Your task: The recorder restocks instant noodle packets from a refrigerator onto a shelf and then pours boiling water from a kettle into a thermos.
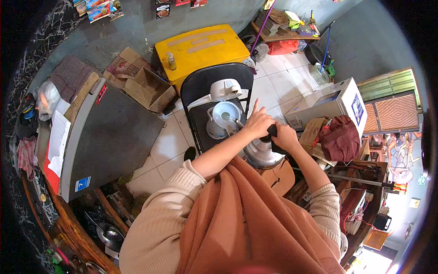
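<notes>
My right hand [286, 137] is wrapped around the black handle [272, 130] of a metal kettle [261, 153]. On the front of the same handle rests my left hand [259, 120], its index finger stretched out and the others curled. The kettle tilts forward, with its spout [237, 122] at the mouth of a white vacuum flask [226, 113]. That flask stands on a black folding chair [195, 118], its white lid [226, 89] swung up. Liquid shows inside the flask; I cannot tell clearly whether a stream is running.
Behind the chair is a yellow chest [202, 44] with a pump bottle [171, 61]. To the left stand a dark refrigerator [113, 137] and an open cardboard box [150, 89]. A large carton [328, 102] and a maroon cloth bag [342, 138] are close on the right.
</notes>
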`<act>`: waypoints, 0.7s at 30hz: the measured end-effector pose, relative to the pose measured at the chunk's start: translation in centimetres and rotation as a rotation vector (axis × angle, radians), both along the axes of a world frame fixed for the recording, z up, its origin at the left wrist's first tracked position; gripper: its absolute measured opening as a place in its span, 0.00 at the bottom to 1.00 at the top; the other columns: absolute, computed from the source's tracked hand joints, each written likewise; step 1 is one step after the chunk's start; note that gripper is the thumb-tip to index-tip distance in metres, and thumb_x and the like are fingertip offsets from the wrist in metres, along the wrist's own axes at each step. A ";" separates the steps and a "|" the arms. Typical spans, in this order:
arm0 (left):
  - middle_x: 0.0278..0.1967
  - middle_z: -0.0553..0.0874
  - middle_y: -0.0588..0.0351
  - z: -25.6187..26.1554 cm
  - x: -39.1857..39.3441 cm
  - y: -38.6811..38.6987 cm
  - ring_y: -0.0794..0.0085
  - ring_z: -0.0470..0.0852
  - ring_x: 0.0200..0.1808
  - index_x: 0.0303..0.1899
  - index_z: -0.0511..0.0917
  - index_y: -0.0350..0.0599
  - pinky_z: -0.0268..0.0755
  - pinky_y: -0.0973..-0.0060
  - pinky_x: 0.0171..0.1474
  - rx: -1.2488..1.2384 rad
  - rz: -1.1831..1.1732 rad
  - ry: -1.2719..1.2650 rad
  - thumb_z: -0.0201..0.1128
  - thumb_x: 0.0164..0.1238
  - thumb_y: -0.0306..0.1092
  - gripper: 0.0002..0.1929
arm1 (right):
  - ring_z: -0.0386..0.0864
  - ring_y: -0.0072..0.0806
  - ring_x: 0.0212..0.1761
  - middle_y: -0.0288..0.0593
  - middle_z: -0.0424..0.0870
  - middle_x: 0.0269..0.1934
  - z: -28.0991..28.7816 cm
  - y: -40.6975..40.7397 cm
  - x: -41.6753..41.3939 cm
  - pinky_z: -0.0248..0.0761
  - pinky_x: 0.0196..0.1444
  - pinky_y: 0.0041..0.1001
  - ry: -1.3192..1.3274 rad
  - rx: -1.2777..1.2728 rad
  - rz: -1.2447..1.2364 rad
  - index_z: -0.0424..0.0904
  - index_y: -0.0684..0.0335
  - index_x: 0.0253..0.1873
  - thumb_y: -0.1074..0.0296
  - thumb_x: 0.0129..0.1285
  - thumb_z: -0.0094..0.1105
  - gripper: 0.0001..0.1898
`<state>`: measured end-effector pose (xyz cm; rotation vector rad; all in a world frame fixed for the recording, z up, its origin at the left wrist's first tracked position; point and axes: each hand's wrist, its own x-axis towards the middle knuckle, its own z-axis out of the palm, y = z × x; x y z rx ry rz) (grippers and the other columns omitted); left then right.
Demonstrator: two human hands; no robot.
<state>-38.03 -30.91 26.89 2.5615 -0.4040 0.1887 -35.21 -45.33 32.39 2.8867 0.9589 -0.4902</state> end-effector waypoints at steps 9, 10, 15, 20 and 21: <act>0.33 0.83 0.63 -0.1 0.1 0.0 0.65 0.74 0.47 0.36 0.83 0.53 0.28 0.44 0.69 -0.043 -0.004 -0.003 0.69 0.38 0.34 0.16 | 0.80 0.50 0.36 0.55 0.81 0.31 0.6 0.4 0.2 0.74 0.39 0.42 0.009 -0.053 -0.007 0.71 0.63 0.42 0.65 0.46 0.63 0.18; 0.33 0.83 0.63 0.0 0.2 0.1 0.65 0.74 0.47 0.35 0.83 0.53 0.28 0.43 0.68 -0.050 -0.004 0.003 0.69 0.39 0.35 0.15 | 0.80 0.50 0.36 0.55 0.81 0.31 0.7 0.5 0.3 0.74 0.39 0.42 0.017 -0.056 -0.016 0.71 0.63 0.42 0.65 0.46 0.63 0.18; 0.33 0.83 0.64 -0.4 0.3 0.1 0.65 0.74 0.47 0.36 0.83 0.55 0.28 0.43 0.68 -0.077 0.013 -0.011 0.69 0.39 0.35 0.15 | 0.80 0.50 0.36 0.55 0.81 0.31 0.5 0.6 0.6 0.74 0.39 0.42 0.000 -0.070 0.003 0.71 0.64 0.42 0.64 0.47 0.63 0.18; 0.34 0.83 0.65 -0.6 0.1 0.3 0.65 0.74 0.47 0.36 0.83 0.55 0.29 0.44 0.68 -0.093 0.022 -0.041 0.69 0.38 0.35 0.16 | 0.79 0.51 0.36 0.55 0.81 0.31 0.7 0.8 0.5 0.73 0.39 0.43 0.005 -0.064 -0.012 0.71 0.63 0.42 0.63 0.45 0.64 0.19; 0.34 0.83 0.65 -0.5 0.1 0.4 0.65 0.74 0.47 0.37 0.83 0.55 0.29 0.44 0.68 -0.092 0.018 -0.037 0.70 0.38 0.35 0.16 | 0.79 0.51 0.36 0.55 0.81 0.31 0.7 0.9 0.5 0.73 0.39 0.43 0.004 -0.068 -0.017 0.71 0.63 0.42 0.63 0.45 0.64 0.19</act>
